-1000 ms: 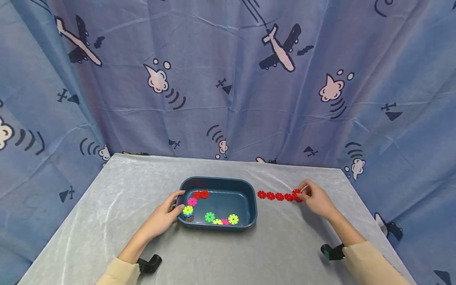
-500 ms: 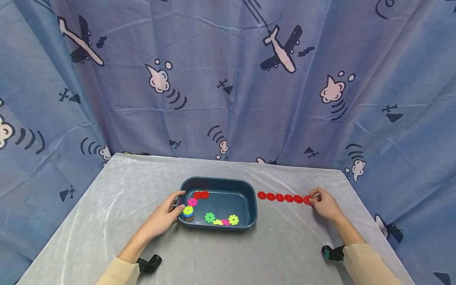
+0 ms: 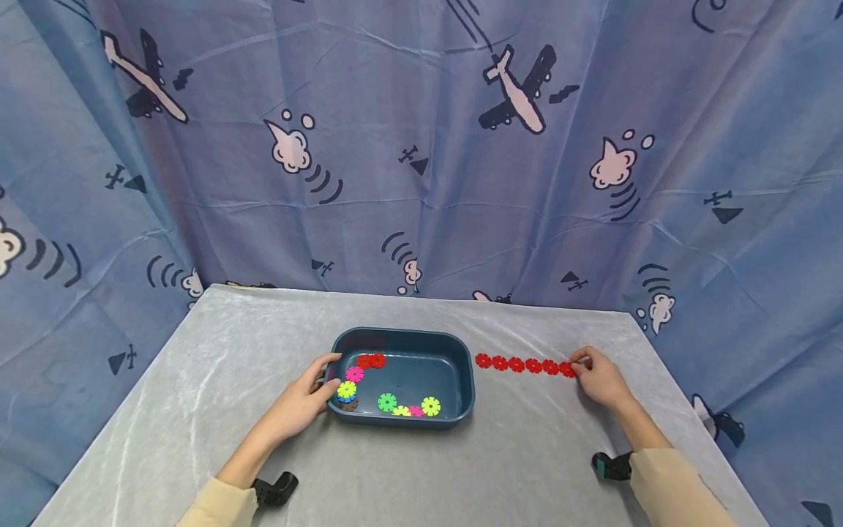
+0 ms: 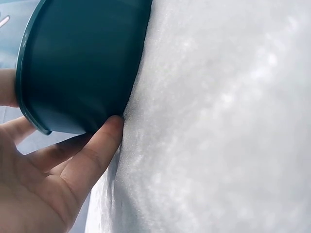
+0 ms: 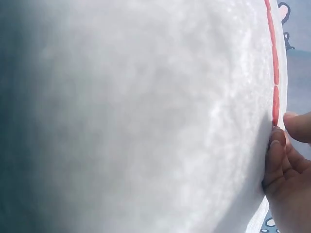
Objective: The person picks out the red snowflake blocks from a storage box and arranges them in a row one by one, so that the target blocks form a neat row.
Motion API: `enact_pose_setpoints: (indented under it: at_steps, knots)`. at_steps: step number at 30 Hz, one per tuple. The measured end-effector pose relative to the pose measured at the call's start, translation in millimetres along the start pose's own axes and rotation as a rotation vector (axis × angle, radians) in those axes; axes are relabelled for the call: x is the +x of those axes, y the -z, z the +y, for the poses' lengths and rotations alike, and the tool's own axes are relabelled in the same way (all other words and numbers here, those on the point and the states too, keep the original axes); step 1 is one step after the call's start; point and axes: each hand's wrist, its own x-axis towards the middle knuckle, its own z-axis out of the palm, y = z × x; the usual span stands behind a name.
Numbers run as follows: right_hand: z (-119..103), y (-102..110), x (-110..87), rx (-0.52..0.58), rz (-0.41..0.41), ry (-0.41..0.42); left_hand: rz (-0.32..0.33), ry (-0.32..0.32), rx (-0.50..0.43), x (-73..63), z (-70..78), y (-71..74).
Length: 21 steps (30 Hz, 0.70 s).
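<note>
My left hand (image 3: 304,401) grips the left end of a dark teal tray (image 3: 469,388). In the left wrist view, its fingers (image 4: 99,150) press against the outer wall of the tray (image 4: 82,63). Red notched plastic discs (image 3: 516,364) lie flat in a straight row to the right of the tray. At the row's right end my right hand (image 3: 602,377) pinches the last red disc (image 3: 565,369), partly covering it. The right wrist view shows the row edge-on as a thin red line (image 5: 273,48), running up to the fingertips of the right hand (image 5: 291,165).
Inside the tray are two red discs (image 3: 372,361), a pink disc (image 3: 354,374), a yellow disc (image 3: 346,389) over a blue one, and a green disc (image 3: 387,402) near more yellow and pink ones. A patterned blue curtain (image 3: 421,146) hangs behind the grey-covered table (image 3: 421,476).
My right hand has moved right and slightly toward me, carrying a red disc from above the row down to its right end. The left hand and tray stay put.
</note>
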Motion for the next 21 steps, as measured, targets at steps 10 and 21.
enact_pose_setpoints:
  at_steps: [10,21]
  knots:
    - [-28.6,7.4,-5.1,-0.001,0.076,0.066,-0.002,0.001,0.0,0.4,-0.9,1.0]
    - [-98.5,-0.2,-10.2,0.057,0.088,0.18,0.003,0.0,0.008,0.8,-2.8,1.1]
